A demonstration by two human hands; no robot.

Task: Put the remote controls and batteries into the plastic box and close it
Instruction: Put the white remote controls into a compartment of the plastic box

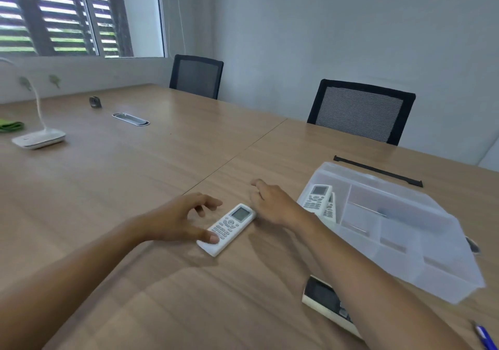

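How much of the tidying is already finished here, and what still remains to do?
Done: two white remotes already lie in the plastic box. In hand: the left hand touches a third white remote on the table, with no closed grip yet; the right hand hovers beside it. Left: that remote, a dark device under the right forearm, and closing the box. No batteries are clearly visible.

white remotes [228, 228]: 3 | black remote [324, 299]: 1 | plastic box [405, 241]: 1 | chairs [361, 112]: 2
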